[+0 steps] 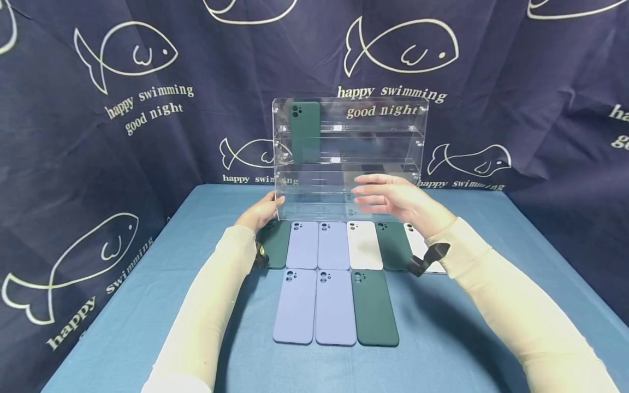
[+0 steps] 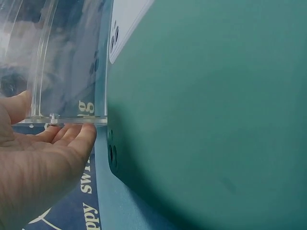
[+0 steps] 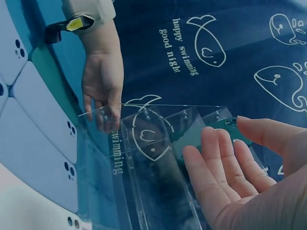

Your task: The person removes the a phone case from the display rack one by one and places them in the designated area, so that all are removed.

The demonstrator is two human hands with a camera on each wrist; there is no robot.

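A clear acrylic display rack [image 1: 368,147] with several tiers stands at the back of the table. My left hand [image 1: 260,213] grips its left side panel near the bottom, thumb inside and fingers outside, as the left wrist view shows. One dark green phone case [image 1: 306,134] stands upright in the upper left of the rack. My right hand [image 1: 393,196] is held in front of the rack's right half, fingers extended and spread a little, with nothing in it. In the right wrist view, its fingers [image 3: 225,163] overlap the rack and the green case.
Before the rack lies a row of phone cases: green [image 1: 276,245], lavender [image 1: 303,245], white [image 1: 365,245] and others, the rightmost partly hidden by my right wrist. Nearer lie two lavender cases [image 1: 296,308] and a green one [image 1: 375,311]. A navy fish-print curtain [image 1: 314,60] hangs behind.
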